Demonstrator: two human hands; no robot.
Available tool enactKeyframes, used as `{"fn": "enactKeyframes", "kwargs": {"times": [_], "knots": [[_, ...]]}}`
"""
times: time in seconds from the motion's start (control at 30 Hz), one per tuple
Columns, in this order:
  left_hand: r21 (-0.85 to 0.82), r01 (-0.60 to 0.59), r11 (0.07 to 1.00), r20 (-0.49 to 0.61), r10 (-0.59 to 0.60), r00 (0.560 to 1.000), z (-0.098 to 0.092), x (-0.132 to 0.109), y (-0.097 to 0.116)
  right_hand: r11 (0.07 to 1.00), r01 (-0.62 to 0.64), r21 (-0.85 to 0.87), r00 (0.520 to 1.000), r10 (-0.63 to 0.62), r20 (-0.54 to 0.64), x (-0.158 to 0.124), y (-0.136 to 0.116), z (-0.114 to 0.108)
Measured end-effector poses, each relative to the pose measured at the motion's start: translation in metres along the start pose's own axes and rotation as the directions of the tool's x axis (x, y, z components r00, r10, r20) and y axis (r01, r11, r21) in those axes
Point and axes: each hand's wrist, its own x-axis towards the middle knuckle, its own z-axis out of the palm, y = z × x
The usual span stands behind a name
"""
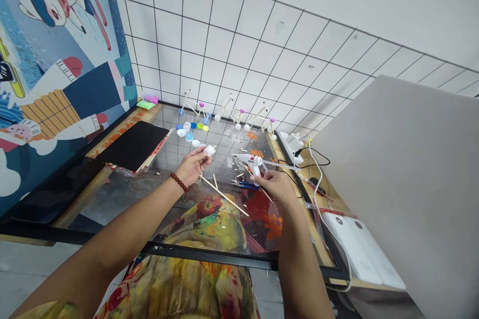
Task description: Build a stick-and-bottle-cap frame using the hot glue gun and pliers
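Note:
My left hand [193, 163], with a dark red bead bracelet on the wrist, pinches a white bottle cap [210, 150] and a thin wooden stick [224, 196] that slants down to the right. My right hand [272, 182] is closed around a white glue gun [250, 160] whose nozzle points left toward the cap. Both hands hover over a glass tabletop [123, 194].
Several loose bottle caps [190, 130] lie behind the hands. Three stick-and-cap figures [228, 109] stand by the tiled wall. A black board [135, 144] lies at left, a white power strip [292, 142] with cables at right, blue scissors [241, 184] near my right hand.

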Motion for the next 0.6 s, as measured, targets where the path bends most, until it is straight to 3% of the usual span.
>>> {"fn": "enactKeyframes", "kwargs": {"times": [0.07, 0.13, 0.2, 0.27, 0.37, 0.47, 0.53, 0.6], "knots": [[0.004, -0.005, 1.000, 0.013, 0.005, 1.000, 0.000, -0.001, 0.000, 0.976, 0.050, 0.213, 0.973, -0.096, 0.210, -0.004, -0.001, -0.005], [0.047, -0.008, 0.999, 0.050, 0.006, 0.999, 0.002, -0.003, -0.003, 0.888, 0.096, 0.450, 0.906, -0.265, 0.330, -0.010, -0.009, -0.002], [0.132, 0.005, 0.991, 0.115, -0.021, 0.993, 0.004, -0.007, -0.007, 0.768, 0.158, 0.621, 0.891, -0.382, 0.244, -0.017, -0.024, 0.010], [0.221, 0.029, 0.975, 0.177, -0.070, 0.982, 0.009, -0.013, -0.012, 0.664, 0.221, 0.714, 0.931, -0.363, 0.049, -0.021, -0.041, 0.031], [0.291, 0.056, 0.955, 0.209, -0.121, 0.971, 0.014, -0.021, -0.018, 0.616, 0.285, 0.735, 0.937, -0.341, -0.077, -0.025, -0.058, 0.062], [0.327, 0.052, 0.944, 0.197, -0.122, 0.973, 0.016, -0.025, -0.019, 0.768, 0.402, 0.499, 0.910, -0.393, -0.128, -0.027, -0.059, 0.072], [0.332, 0.031, 0.943, 0.184, -0.097, 0.978, 0.016, -0.024, -0.018, 0.873, 0.462, 0.156, 0.886, -0.443, -0.139, -0.029, -0.055, 0.066], [0.318, 0.007, 0.948, 0.173, -0.065, 0.983, 0.014, -0.022, -0.017, 0.885, 0.438, -0.160, 0.881, -0.458, -0.118, -0.030, -0.052, 0.058]]}}
